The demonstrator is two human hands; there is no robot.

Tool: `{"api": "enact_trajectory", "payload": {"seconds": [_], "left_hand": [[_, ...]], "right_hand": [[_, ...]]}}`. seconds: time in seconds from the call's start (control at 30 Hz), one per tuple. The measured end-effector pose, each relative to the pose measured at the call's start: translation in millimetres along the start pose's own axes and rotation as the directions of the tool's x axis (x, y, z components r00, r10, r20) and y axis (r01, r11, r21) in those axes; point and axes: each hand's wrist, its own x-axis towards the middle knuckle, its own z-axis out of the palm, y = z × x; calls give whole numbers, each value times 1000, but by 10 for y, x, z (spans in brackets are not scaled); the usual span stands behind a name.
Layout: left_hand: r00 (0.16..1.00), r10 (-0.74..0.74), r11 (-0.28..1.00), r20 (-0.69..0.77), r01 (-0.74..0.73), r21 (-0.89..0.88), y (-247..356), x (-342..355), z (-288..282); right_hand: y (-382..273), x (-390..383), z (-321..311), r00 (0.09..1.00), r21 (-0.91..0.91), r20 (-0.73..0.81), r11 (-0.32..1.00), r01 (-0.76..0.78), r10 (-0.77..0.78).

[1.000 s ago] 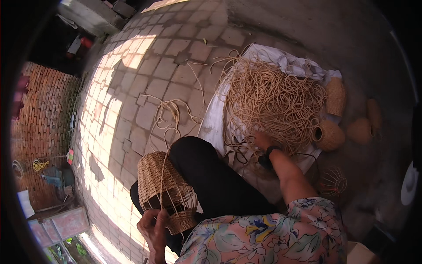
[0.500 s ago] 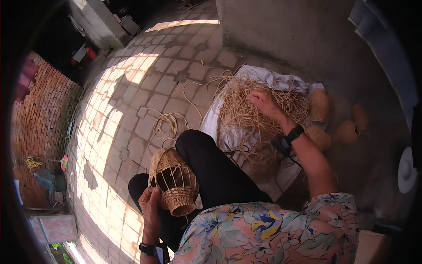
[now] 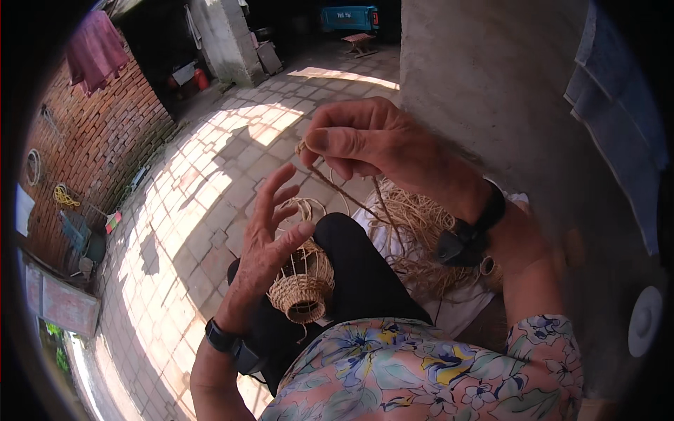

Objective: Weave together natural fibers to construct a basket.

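Pinching a strand of cord [image 3: 342, 191] between thumb and fingers, the right hand [image 3: 358, 140] hung high in front of the chest, with a short bit of the strand poking out past the fingertips. From that grip the strand slanted down toward the tangled pile of cord [image 3: 425, 217] on a white sheet [image 3: 460, 314], beyond the right knee. The left hand [image 3: 263, 252] stood wide, fingers spread and holding nothing, below and to the left of the pinched end. Behind its thumb, the half-woven basket [image 3: 300, 284] sat in the lap between the black trouser legs [image 3: 358, 263], its round mouth turned toward the body and bare ribs showing beyond the woven neck. Whether the left hand touched the basket could not be told.

The step in hand seemed to be readying a strand for the weave, with none of it visibly worked into the bare ribs yet. The next move likely called for the left fingers to close on the strand near its tip, while the right hand eased its grip enough to let slack through without snagging the pile.
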Motion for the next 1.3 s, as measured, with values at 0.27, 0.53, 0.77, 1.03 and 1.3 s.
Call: {"api": "enact_trajectory", "payload": {"seconds": [0.27, 0.53, 0.77, 1.03, 1.3], "left_hand": [[979, -138, 937, -148, 80, -341, -129, -191, -679], [596, -32, 999, -802, 5, -36, -415, -851, -2487], [583, -38, 992, -811, 121, 41, -461, -1124, -2768], [989, -150, 909, -11, 143, 391, -24, -99, -551], [923, -371, 908, 97, 339, 246, -76, -263, -958]], "right_hand": [[472, -296, -695, 966, -120, -129, 964, -238, 223], [759, -1121, -1610, 888, -49, -340, 937, -345, 309], [836, -1446, -1983, 736, -525, -575, 529, -667, 358], [892, -316, -89, 982, -463, -186, 878, -119, 36], [1239, -915, -659, 924, 151, -134, 929, -338, 358]]}}
